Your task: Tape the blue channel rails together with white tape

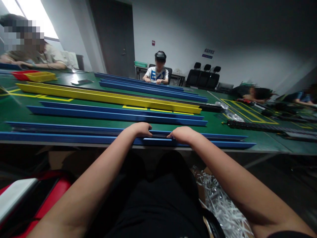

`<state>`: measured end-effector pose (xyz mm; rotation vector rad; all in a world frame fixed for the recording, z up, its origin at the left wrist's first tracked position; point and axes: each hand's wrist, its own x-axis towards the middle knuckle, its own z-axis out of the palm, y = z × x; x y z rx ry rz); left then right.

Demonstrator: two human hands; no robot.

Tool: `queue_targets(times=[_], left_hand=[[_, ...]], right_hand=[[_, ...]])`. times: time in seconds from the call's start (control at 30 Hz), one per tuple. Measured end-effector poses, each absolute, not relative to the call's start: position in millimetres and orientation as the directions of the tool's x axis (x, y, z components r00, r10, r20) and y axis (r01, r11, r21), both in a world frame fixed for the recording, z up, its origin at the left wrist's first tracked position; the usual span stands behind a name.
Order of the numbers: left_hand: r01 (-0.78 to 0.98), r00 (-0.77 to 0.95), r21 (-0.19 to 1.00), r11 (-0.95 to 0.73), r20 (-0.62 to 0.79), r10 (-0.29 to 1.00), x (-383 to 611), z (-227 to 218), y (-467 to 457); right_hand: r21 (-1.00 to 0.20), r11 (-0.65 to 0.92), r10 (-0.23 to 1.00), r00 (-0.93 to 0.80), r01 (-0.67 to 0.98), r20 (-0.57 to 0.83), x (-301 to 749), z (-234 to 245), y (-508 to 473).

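A long blue channel-shaped rail lies along the near edge of the table, with a dark strip inside its groove. Over its middle, my left hand curls down, thumb and fingertips at the groove. My right hand is bent in the same way a short distance to the right, its thumb tip pointing toward the left hand. Both hands have curled fingers, partly hidden behind the wrists and the rail. What they pinch is too small to make out. Between them, a pale streak shows on the rail's near wall.
Beyond lie another blue rail, a yellow rail and further blue rails on the green table. Red and yellow trays stand at left. Dark strips lie right. A person sits opposite; others work nearby.
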<state>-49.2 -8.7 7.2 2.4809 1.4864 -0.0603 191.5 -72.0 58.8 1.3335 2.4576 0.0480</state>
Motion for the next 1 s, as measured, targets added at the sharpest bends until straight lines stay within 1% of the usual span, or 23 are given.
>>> queue_targets(times=[0.23, 0.37, 0.47, 0.53, 0.6, 0.7, 0.8, 0.87, 0.93, 1.0], left_hand=[[0.848, 0.523, 0.173, -0.501, -0.125, 0.843, -18.4, 7.0, -10.0], [0.836, 0.544, 0.168, -0.523, -0.122, 0.83, 7.8, 5.2, -9.5], [0.819, 0.565, 0.18, -0.544, -0.095, 0.819, 21.3, 2.3, -9.2], [0.812, 0.574, 0.183, -0.554, -0.084, 0.814, 24.7, 0.1, -8.7], [0.808, 0.58, 0.183, -0.56, -0.081, 0.81, 24.3, -1.4, -8.1], [0.804, 0.585, 0.178, -0.567, -0.069, 0.808, 21.2, -2.0, -8.4], [0.816, 0.568, 0.17, -0.553, -0.054, 0.821, 19.4, -1.4, -10.6], [0.826, 0.552, 0.165, -0.538, -0.047, 0.833, 19.4, -1.3, -12.2], [0.83, 0.547, 0.158, -0.535, -0.043, 0.836, 19.7, -1.9, -12.9], [0.822, 0.559, 0.152, -0.549, -0.036, 0.828, 19.7, -2.7, -12.8]], right_hand=[[0.241, 0.48, 0.86, -0.397, 0.844, -0.322, 171.3, 65.9, -76.5], [0.238, 0.53, 0.833, -0.449, 0.814, -0.323, 178.5, 63.1, -71.3], [0.185, 0.567, 0.808, -0.499, 0.802, -0.314, 190.1, 61.3, -67.0], [0.136, 0.572, 0.806, -0.525, 0.809, -0.272, 199.9, 61.2, -65.4], [0.067, 0.576, 0.808, -0.555, 0.815, -0.196, 212.3, 61.1, -64.6], [-0.052, 0.568, 0.821, -0.57, 0.821, -0.036, 235.8, 56.7, -63.8], [-0.146, 0.524, 0.851, -0.513, 0.839, 0.111, 260.9, 43.9, -63.4], [-0.193, 0.473, 0.88, -0.448, 0.86, 0.157, 274.7, 32.5, -64.1], [-0.232, 0.404, 0.914, -0.377, 0.885, 0.152, 283.4, 22.3, -66.1], [-0.225, 0.352, 0.935, -0.329, 0.909, 0.134, 286.0, 15.6, -69.3]])
